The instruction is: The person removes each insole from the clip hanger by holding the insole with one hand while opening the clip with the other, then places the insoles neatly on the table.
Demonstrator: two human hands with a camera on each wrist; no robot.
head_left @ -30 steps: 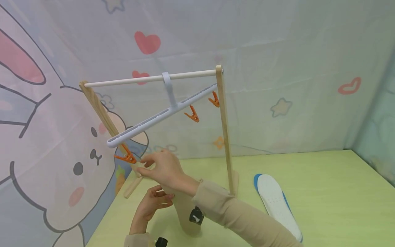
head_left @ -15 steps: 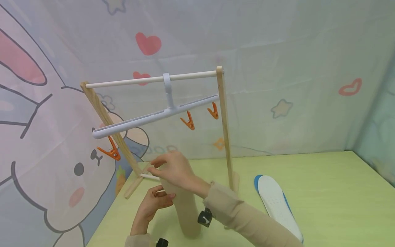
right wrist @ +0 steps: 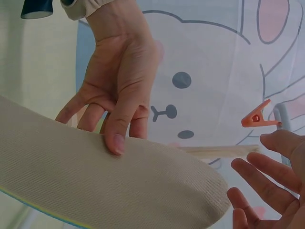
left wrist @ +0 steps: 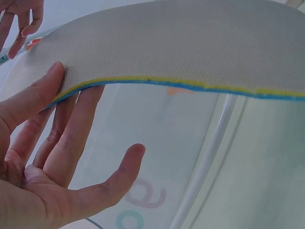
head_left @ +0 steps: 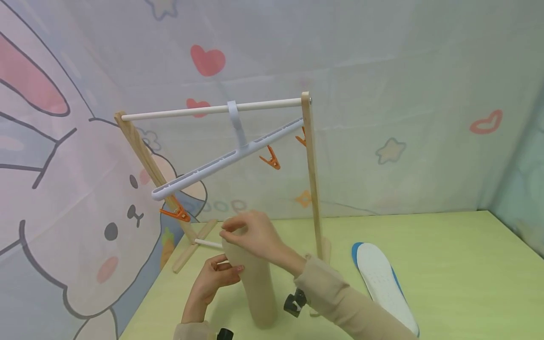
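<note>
A beige-faced insole (head_left: 260,300) with a yellow and blue edge stands upright, tilted, in front of the rack. My left hand (head_left: 214,278) pinches its edge, thumb on the beige face and fingers behind, as the left wrist view shows. Near the insole's top end is my right hand (head_left: 259,238), fingers loosely bent and nothing between them; in the right wrist view its fingertips (right wrist: 238,164) lie just past the tip. A pale hanger (head_left: 204,174) hangs slanted from the rack's white rod (head_left: 178,113). Orange clips (head_left: 178,213) dangle from it, the left one above the insole.
The wooden rack (head_left: 313,189) stands on the green table (head_left: 450,264), its right post beside my right forearm. A second insole (head_left: 384,285), white with a blue edge, lies to the right. A printed cloth (head_left: 403,71) hangs behind.
My right hand has drawn back to the right, away from the left clip. The hanger has swung left and back again. My left hand keeps its hold on the insole.
</note>
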